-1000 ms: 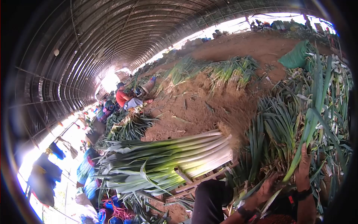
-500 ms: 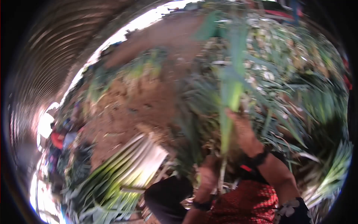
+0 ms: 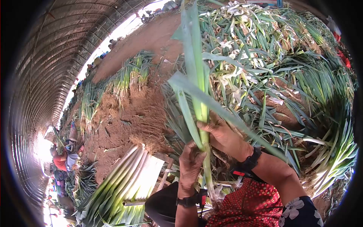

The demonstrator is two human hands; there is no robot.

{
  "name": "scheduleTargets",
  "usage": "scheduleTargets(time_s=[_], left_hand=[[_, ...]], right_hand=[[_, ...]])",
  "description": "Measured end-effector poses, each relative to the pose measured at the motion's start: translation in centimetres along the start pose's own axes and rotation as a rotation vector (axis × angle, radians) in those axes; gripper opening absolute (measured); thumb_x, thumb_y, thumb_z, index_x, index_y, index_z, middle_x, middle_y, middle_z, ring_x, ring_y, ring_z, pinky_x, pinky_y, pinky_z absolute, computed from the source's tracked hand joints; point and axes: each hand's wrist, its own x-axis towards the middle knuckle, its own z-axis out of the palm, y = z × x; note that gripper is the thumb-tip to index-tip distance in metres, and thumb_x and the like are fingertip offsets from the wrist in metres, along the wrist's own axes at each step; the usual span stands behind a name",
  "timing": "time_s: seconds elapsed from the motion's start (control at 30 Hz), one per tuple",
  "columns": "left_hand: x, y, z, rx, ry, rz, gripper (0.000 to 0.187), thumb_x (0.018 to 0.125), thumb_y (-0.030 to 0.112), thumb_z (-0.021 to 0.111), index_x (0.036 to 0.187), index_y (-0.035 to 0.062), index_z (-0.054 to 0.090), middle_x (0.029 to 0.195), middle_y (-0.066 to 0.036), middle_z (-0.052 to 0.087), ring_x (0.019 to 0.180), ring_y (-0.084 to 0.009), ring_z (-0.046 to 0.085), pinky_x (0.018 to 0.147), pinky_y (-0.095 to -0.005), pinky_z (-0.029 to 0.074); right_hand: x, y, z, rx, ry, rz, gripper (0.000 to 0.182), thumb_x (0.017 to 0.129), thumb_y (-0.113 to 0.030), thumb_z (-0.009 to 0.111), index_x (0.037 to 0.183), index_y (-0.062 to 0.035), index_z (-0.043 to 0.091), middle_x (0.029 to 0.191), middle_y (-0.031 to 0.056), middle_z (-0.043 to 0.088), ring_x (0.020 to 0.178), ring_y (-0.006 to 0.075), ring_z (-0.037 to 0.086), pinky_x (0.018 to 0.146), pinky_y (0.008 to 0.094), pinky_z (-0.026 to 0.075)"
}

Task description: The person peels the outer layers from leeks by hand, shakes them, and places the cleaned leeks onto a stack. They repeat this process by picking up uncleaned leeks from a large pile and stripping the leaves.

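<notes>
A leek (image 3: 202,109) stands nearly upright before me, its leaves pointing away and its roots near my lap. My right hand (image 3: 223,138) is closed round it where the leaves fan out, thumb across the front. Just below, my left hand (image 3: 191,160) is closed at the stalk's left side, fingertips pinched where a narrow outer leaf meets it. One long leaf bends over my right wrist. To the left, a pile of trimmed leeks (image 3: 124,178) lies on a small wooden stand (image 3: 153,176), white stalks and roots toward the far end.
Loose leaves and waste (image 3: 242,49) form a large heap at the upper right. More leeks (image 3: 334,166) lie at the right edge. Bundled leeks (image 3: 130,73) stand on the bare soil (image 3: 132,113) farther off. A person in red (image 3: 59,160) is at the far left, under the arched roof (image 3: 64,49).
The view has steadied from blur and turned slightly. The leek's top has swung left, and a long leaf now hangs across my right wrist. My left hand has come up to the stalk.
</notes>
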Motion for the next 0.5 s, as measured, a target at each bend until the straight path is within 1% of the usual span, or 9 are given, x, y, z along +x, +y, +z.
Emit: scheduleTargets(time_s=[0.03,0.17,0.23,0.3,0.37,0.4,0.43,0.47,0.5], left_hand=[[0.2,-0.2,0.1,0.001,-0.005,-0.001,0.038,0.087,-0.001,0.067,0.123,0.004,0.052,0.118,-0.007,0.059,0.107,-0.0163,0.056,0.092,-0.0294,0.046],[0.4,-1.5,0.4,-0.147,0.004,0.035,0.045,0.085,-0.004,0.067,0.125,0.0088,0.053,0.117,-0.004,0.058,0.109,-0.015,0.053,0.093,-0.0288,0.045],[0.5,-0.9,1.3,-0.111,0.099,0.084,0.048,0.082,-0.007,0.069,0.125,0.0087,0.055,0.117,-0.004,0.058,0.108,-0.0148,0.054,0.093,-0.0295,0.046],[-0.1,-1.5,0.8,0.008,0.065,0.09,0.049,0.081,-0.009,0.07,0.124,0.0088,0.056,0.116,-0.004,0.059,0.107,-0.0147,0.055,0.093,-0.0298,0.047],[-0.9,-2.7,0.3,0.127,0.027,0.101,0.05,0.079,-0.011,0.071,0.123,0.0088,0.058,0.115,-0.003,0.06,0.106,-0.0146,0.056,0.093,-0.0301,0.048],[-1.6,-3.3,0.3,0.023,-0.043,0.076,0.051,0.078,-0.013,0.071,0.122,0.008,0.058,0.114,-0.004,0.06,0.105,-0.0144,0.056,0.092,-0.0301,0.048],[-2.3,-3.8,0.2,-0.081,-0.112,0.048,0.051,0.076,-0.014,0.071,0.12,0.0072,0.059,0.114,-0.004,0.061,0.104,-0.0142,0.057,0.091,-0.0302,0.049],[-3.2,-3.0,0.7,-0.018,-0.056,-0.047,0.049,0.074,-0.015,0.072,0.116,0.0054,0.06,0.109,-0.005,0.061,0.102,-0.0153,0.059,0.088,-0.0301,0.05],[-3.9,-3.7,0.0,0.008,-0.05,-0.04,0.04,0.075,-0.013,0.073,0.109,0.0036,0.06,0.103,-0.005,0.061,0.096,-0.0156,0.059,0.084,-0.0301,0.05]], right_hand=[[-0.2,0.2,0.0,0.017,-0.012,0.048,0.066,0.085,-0.014,0.074,0.138,-0.0115,0.035,0.118,0.0062,0.051,0.106,0.0202,0.052,0.087,0.0366,0.051],[0.2,1.6,-1.1,0.078,-0.014,0.017,0.059,0.085,-0.012,0.073,0.133,-0.0115,0.039,0.11,0.0044,0.052,0.099,0.0185,0.055,0.082,0.0345,0.052],[-0.2,1.4,-0.9,0.021,0.019,0.01,0.053,0.086,-0.012,0.073,0.128,-0.0109,0.041,0.105,0.003,0.052,0.092,0.0154,0.055,0.078,0.0317,0.052],[0.2,1.7,-1.9,0.013,0.039,0.013,0.051,0.085,-0.01,0.073,0.126,-0.0099,0.042,0.104,0.0035,0.053,0.09,0.0128,0.055,0.077,0.0309,0.051],[1.0,2.2,-3.3,-0.131,0.146,-0.096,0.047,0.085,-0.006,0.071,0.124,-0.0083,0.044,0.101,0.0045,0.054,0.088,0.0121,0.056,0.074,0.031,0.052],[-0.1,1.1,-1.5,-0.11,0.193,-0.293,0.046,0.085,-0.004,0.069,0.124,-0.0077,0.044,0.093,0.0043,0.056,0.078,0.0116,0.057,0.066,0.0276,0.052],[1.8,0.3,-3.5,-0.526,0.334,-0.131,0.047,0.086,-0.003,0.068,0.125,-0.0073,0.042,0.084,0.0034,0.056,0.067,0.0111,0.056,0.055,0.0246,0.049],[2.2,-0.3,-3.2,-0.387,0.365,-0.172,0.046,0.086,-0.003,0.067,0.125,-0.0072,0.041,0.082,0.0033,0.056,0.064,0.0109,0.055,0.052,0.0242,0.048],[2.4,-0.8,-2.9,-0.25,0.394,-0.214,0.045,0.087,-0.003,0.066,0.124,-0.007,0.041,0.08,0.0033,0.056,0.062,0.0108,0.054,0.049,0.0238,0.047]])
